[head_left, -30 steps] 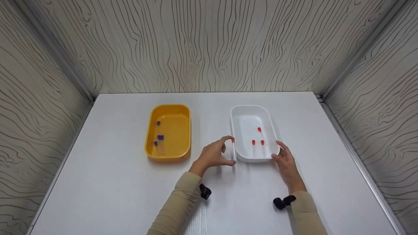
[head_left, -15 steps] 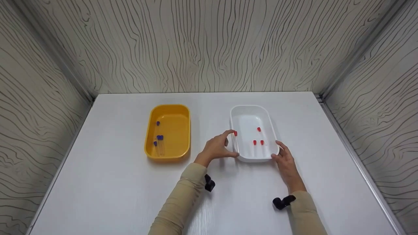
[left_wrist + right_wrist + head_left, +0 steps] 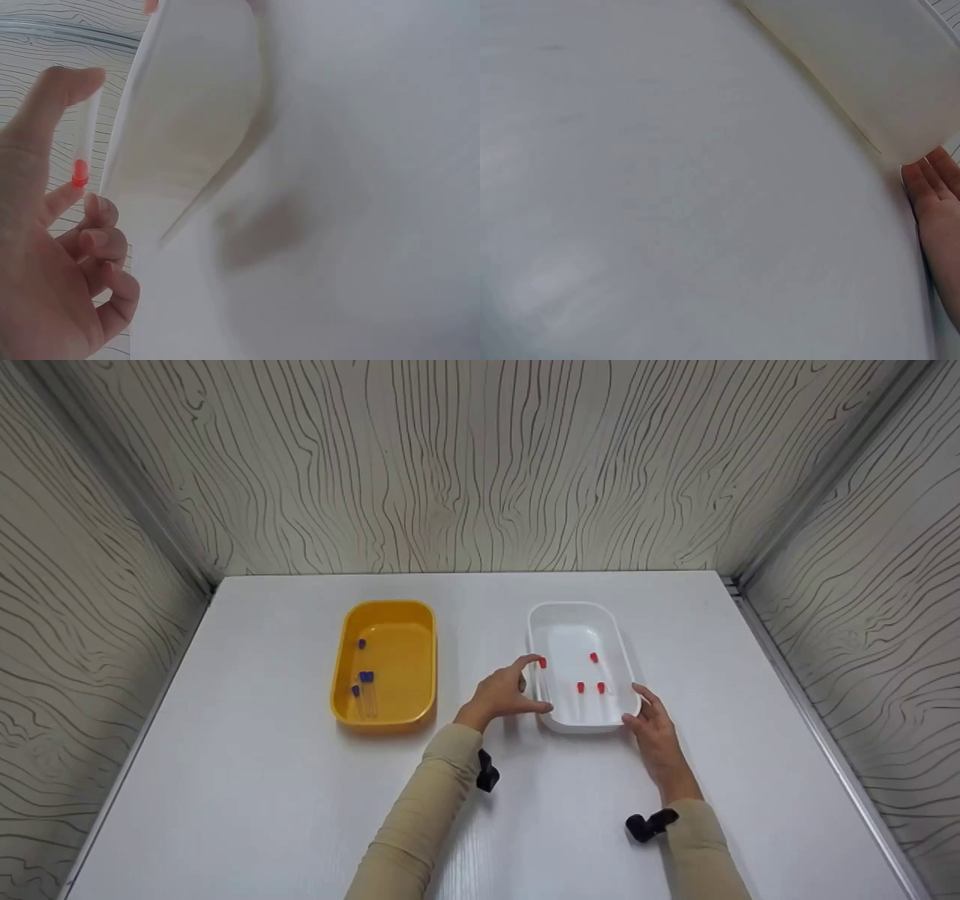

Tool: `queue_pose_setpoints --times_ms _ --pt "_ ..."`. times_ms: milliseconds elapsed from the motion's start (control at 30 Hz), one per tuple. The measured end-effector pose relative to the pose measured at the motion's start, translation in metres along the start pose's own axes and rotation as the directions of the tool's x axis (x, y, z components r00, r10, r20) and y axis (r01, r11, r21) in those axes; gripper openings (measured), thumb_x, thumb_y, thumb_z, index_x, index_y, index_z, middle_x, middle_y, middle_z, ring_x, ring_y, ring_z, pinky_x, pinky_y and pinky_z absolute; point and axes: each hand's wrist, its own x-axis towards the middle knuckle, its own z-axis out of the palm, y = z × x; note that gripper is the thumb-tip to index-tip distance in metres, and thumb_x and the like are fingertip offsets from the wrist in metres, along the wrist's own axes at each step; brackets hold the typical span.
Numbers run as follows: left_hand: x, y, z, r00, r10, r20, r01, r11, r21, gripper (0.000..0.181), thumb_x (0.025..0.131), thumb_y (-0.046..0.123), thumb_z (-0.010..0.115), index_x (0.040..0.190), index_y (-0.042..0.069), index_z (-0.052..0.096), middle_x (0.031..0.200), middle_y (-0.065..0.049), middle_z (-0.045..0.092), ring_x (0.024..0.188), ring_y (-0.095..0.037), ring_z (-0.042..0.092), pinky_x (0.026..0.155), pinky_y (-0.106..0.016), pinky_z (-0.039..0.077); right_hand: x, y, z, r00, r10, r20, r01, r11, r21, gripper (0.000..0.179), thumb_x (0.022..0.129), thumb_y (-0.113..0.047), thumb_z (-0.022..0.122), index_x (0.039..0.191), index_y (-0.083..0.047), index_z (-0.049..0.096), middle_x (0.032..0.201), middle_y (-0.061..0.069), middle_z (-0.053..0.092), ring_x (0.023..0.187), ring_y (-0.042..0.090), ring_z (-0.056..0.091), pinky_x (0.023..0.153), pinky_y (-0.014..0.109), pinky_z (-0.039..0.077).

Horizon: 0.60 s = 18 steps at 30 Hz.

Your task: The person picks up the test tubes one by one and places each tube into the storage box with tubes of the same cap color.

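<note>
My left hand pinches a clear test tube with a red cap lengthwise, forefinger at the cap and thumb at the other end. The tube is over the left side of a white tray. In the left wrist view the capped tube spans the gap between thumb and forefinger, while the other fingers curl loosely. Inside the white tray lie three more red-capped tubes. My right hand grips that tray's near right corner, thumb on the front rim and fingers along the side.
A yellow tray stands to the left, holding several blue-capped tubes on its left side. Both trays sit on a white table. Patterned panels rise behind the table and at both sides.
My left hand has moved away from me and slightly right, bringing the red-capped test tube from outside the white tray's left rim to over it. My right hand stays on the tray.
</note>
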Motion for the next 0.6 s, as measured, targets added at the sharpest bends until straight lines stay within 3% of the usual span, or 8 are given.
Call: queue_pose_setpoints --times_ms 133,333,600 --pt "0.0014 -0.0043 0.0042 1.0 -0.016 0.014 0.016 0.999 -0.041 0.085 0.072 0.049 0.079 0.145 0.033 0.037 0.088 0.001 0.054 0.075 -0.012 0.046 0.061 -0.022 0.036 -0.0014 0.0006 -0.0001 1.0 -0.001 0.005 0.001 1.0 0.008 0.065 0.095 0.003 0.05 0.151 -0.006 0.017 0.162 0.017 0.014 0.139 0.015 0.029 0.098 0.007 0.042" --pt "0.0026 -0.0097 0.0088 1.0 0.02 -0.005 -0.02 0.997 -0.08 0.086 0.072 0.044 0.081 0.144 0.032 0.037 0.075 0.005 0.047 0.065 -0.01 0.043 0.056 -0.021 0.034 -0.001 0.0018 -0.0005 0.999 -0.033 0.015 0.032 0.999 0.036 0.068 0.093 0.003 0.053 0.151 -0.003 0.016 0.16 0.019 0.015 0.135 0.009 0.038 0.099 0.009 0.043" --pt "0.0014 -0.0096 0.0096 1.0 0.0 0.005 0.0 0.994 -0.114 0.089 0.073 0.044 0.08 0.148 0.032 0.033 0.078 0.005 0.047 0.068 -0.011 0.043 0.058 -0.022 0.034 0.0009 0.0026 -0.0022 0.999 -0.047 0.016 0.046 0.998 0.043 0.068 0.093 0.003 0.054 0.15 -0.002 0.017 0.158 0.022 0.018 0.13 0.005 0.045 0.097 0.01 0.045"
